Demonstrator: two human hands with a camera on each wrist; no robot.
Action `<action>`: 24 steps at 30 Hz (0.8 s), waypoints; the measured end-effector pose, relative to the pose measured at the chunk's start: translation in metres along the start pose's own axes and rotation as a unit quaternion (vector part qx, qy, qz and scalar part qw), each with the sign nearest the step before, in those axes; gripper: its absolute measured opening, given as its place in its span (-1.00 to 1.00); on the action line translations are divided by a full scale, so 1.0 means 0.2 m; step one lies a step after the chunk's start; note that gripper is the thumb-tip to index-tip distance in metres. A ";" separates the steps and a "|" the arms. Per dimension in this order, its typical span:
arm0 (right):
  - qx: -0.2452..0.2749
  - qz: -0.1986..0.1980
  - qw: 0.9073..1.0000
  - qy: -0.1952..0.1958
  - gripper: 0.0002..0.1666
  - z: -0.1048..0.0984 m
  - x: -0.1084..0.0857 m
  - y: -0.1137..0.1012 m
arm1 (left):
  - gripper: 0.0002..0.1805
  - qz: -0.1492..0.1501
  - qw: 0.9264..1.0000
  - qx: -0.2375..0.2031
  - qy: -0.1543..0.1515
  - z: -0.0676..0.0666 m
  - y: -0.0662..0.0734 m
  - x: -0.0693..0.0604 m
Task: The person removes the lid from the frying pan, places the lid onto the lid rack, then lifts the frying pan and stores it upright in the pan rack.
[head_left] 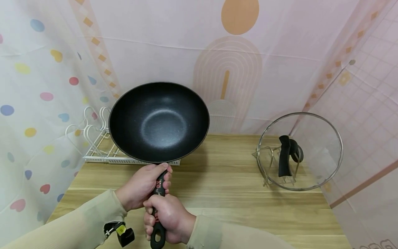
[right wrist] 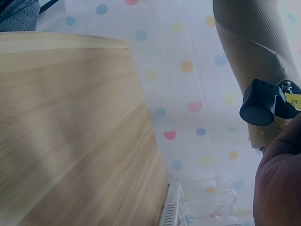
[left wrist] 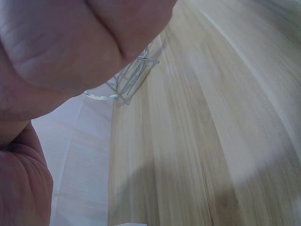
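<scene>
Both hands grip the black handle of a dark wok [head_left: 163, 121], which is held up with its inside facing me. The left hand [head_left: 141, 185] wraps the handle close to the pan, thumb on top. Lower down, near the loop at the handle's end, the right hand [head_left: 171, 216] curls its fingers round it. Behind and partly hidden by the wok stands a white wire rack [head_left: 93, 157] on the table. In the left wrist view the left hand [left wrist: 61, 47] fills the upper left; the wok is out of sight there.
A glass lid [head_left: 323, 155] with a black handle leans on a small wire stand [head_left: 268, 152] at the table's right. The wooden table [head_left: 224, 193] meets patterned curtains [head_left: 155, 41] at the back and left. A camera [head_left: 124, 235] is strapped to the left wrist.
</scene>
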State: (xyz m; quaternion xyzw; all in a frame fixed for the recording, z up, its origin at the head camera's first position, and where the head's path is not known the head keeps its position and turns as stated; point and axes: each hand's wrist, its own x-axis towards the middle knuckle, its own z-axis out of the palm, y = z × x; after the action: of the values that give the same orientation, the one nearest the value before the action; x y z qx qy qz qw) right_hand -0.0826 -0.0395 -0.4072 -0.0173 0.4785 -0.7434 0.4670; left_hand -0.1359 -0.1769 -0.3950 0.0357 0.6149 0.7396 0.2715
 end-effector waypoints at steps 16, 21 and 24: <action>-0.020 -0.022 0.999 -0.018 -0.66 -0.01 0.03 0.00 | -0.66 -0.006 0.999 0.016 0.040 -0.03 0.00 -0.02; -0.034 -0.039 0.998 -0.021 -0.65 -0.02 0.04 0.01 | -0.67 -0.001 0.998 0.024 0.056 -0.03 0.00 -0.02; -0.039 -0.046 0.998 -0.020 -0.66 -0.03 0.04 0.01 | -0.68 0.002 0.997 0.030 0.065 -0.03 -0.01 -0.02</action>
State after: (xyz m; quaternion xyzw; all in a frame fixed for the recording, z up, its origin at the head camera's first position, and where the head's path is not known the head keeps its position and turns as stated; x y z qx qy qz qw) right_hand -0.0891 -0.0416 -0.4148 -0.0725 0.4961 -0.7442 0.4413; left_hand -0.1344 -0.1835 -0.3962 -0.0031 0.6531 0.7220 0.2284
